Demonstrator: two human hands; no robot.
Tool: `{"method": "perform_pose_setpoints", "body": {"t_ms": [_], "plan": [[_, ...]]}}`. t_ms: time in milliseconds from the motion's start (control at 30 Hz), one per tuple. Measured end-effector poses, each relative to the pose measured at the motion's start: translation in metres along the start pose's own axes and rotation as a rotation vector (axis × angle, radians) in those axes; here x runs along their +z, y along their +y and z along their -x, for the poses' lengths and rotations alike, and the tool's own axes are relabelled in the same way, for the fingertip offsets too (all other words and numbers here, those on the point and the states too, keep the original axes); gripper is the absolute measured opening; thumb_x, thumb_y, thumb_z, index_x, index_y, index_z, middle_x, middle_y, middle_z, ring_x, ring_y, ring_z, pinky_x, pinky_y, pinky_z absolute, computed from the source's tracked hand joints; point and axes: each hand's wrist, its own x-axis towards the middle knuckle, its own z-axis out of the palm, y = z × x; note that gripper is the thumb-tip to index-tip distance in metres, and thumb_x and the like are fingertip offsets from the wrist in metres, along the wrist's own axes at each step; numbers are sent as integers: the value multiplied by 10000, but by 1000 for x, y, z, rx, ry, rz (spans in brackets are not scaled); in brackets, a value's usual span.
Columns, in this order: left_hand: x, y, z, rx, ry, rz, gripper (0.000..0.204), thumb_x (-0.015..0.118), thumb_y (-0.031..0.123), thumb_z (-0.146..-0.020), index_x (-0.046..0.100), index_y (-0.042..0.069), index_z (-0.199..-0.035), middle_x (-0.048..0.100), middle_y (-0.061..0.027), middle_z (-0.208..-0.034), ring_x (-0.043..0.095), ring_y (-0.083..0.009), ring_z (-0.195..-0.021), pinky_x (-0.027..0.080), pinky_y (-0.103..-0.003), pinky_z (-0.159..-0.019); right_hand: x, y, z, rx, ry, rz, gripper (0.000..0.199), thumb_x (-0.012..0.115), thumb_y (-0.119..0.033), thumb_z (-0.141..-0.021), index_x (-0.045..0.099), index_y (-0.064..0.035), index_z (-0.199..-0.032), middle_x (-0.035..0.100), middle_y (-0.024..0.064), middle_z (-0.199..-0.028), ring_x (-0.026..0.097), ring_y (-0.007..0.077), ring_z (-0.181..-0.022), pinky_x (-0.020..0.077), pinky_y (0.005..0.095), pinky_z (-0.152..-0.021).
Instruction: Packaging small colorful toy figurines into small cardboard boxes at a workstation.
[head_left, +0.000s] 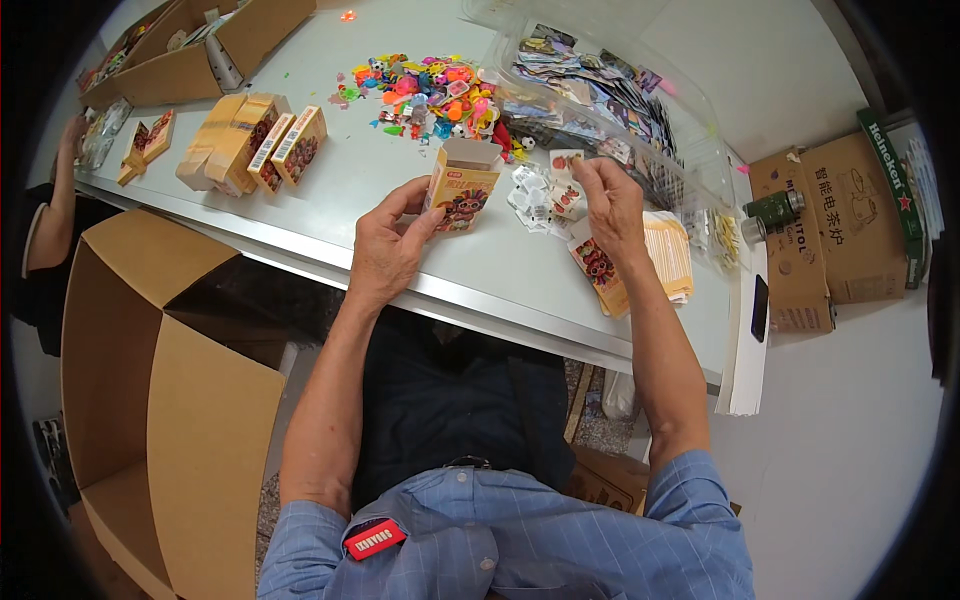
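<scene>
My left hand (385, 250) grips a small yellow carton (466, 190) with cartoon figures on its front, its top flap raised, above the table's near side. To the right, my right hand (615, 205) pinches a small white slip with red pictures (564, 160) between thumb and fingers. Below the slip lies a loose pile of white printed slips (535, 203). Under my right wrist is a stack of flattened yellow cartons (665, 255), partly covered by the arm. Behind the held carton spreads a heap of colourful little plastic toys (430, 95).
A clear plastic bin (690, 185) holds many printed cards at the back right. Filled yellow cartons (235, 140) stand in rows at left, near a cardboard tray (190, 70). A large open cardboard box (215, 450) is below the table edge. Another person's arm (55, 215) shows at far left.
</scene>
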Motion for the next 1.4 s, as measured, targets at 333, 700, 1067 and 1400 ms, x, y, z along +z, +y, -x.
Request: {"method": "perform_pose_setpoints", "body": {"t_ms": [333, 700, 1067, 1400], "plan": [[-1, -2, -1, 0, -29, 10, 393, 677, 56, -953, 612, -5, -1336, 717, -109, -1073, 679, -147, -959, 586, -293, -824, 37, -42, -10, -587, 149, 151, 77, 776, -74, -869, 737, -49, -931, 694, 69, -874, 638, 210, -821, 513, 319, -769], [-1, -1, -1, 23, -11, 54, 395, 680, 50, -952, 612, -14, -1335, 716, -107, -1078, 670, -142, -971, 570, -295, -865, 24, -23, -13, -205, 58, -56, 152, 706, -128, -945, 725, -3, -1031, 702, 64, -889, 612, 126, -804, 511, 300, -757], [1, 2, -1, 6, -11, 32, 395, 675, 46, -954, 602, -27, -1335, 713, -120, -1083, 675, -145, -969, 583, -296, -856, 10, 27, 2, -182, -288, 370, 396, 758, -270, -864, 682, 2, -1141, 628, 162, -1039, 618, 293, -892, 507, 387, -832], [0, 0, -1, 22, -9, 30, 388, 668, 44, -959, 603, -23, -1335, 712, -112, -1080, 675, -143, -968, 585, -298, -855, 13, 29, 1, -151, -318, 270, 260, 764, -221, -858, 688, 5, -960, 623, 128, -937, 614, 251, -854, 496, 356, -777]]}}
